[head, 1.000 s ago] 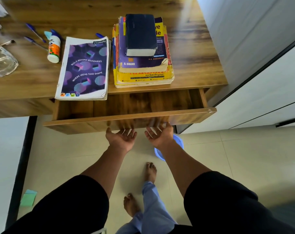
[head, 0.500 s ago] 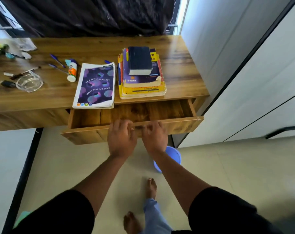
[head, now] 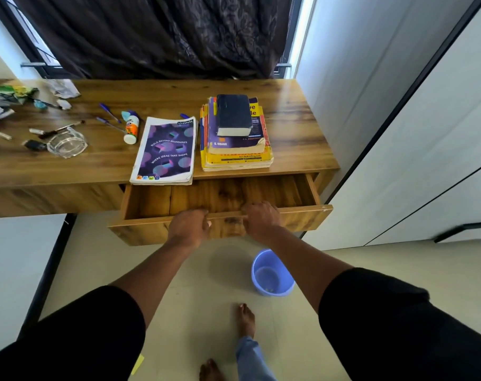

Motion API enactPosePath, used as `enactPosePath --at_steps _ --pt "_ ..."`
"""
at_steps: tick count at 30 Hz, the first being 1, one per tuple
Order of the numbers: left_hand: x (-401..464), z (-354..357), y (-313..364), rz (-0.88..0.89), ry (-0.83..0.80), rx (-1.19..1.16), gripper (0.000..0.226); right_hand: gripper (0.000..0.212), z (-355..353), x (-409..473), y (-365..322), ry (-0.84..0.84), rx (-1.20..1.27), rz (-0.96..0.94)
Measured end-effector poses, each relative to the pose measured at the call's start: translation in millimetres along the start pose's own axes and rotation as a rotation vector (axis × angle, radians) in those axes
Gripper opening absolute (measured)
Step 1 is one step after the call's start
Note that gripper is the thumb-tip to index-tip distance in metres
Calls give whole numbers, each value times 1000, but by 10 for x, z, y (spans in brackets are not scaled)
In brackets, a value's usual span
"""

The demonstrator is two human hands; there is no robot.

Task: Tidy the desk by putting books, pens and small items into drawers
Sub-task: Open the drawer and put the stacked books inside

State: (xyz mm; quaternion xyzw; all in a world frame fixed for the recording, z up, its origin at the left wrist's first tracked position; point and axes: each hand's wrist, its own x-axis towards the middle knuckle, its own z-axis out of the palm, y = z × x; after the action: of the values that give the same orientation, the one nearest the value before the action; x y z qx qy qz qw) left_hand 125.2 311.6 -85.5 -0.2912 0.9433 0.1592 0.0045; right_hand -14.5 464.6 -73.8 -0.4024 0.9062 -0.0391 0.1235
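Note:
The wooden drawer (head: 302, 220) under the desk's right end stands pulled out and holds nothing I can see. My left hand (head: 188, 228) and my right hand (head: 261, 220) both grip the top edge of its front panel, fingers curled over it. On the desk (head: 294, 125) above lie a purple notebook (head: 165, 151) and a stack of books (head: 236, 133) with a dark book on top. Blue pens (head: 110, 112), a glue bottle (head: 130, 129) and small items (head: 37, 130) are scattered to the left.
A glass ashtray (head: 66, 144) and crumpled paper (head: 63, 88) sit on the desk's left part. A blue bucket (head: 272, 273) stands on the floor below the drawer, near my bare feet (head: 245, 320). White cupboard doors (head: 412, 133) line the right; a dark curtain (head: 157, 34) hangs behind.
My hands rose from below the drawer, palms up, onto its front edge and now grip it. The drawer has come further out and my view has pulled back.

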Motion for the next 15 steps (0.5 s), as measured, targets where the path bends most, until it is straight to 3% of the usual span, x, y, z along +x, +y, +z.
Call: enactPosePath --at_steps 6,15 --pt "-102 -63 -39 -26 -45 -28 34 34 -151 -72 -125 -94 -3 81" --pt "-266 -195 -26 50 -227 -4 30 55 -307 -226 -193 -311 -107 -45"
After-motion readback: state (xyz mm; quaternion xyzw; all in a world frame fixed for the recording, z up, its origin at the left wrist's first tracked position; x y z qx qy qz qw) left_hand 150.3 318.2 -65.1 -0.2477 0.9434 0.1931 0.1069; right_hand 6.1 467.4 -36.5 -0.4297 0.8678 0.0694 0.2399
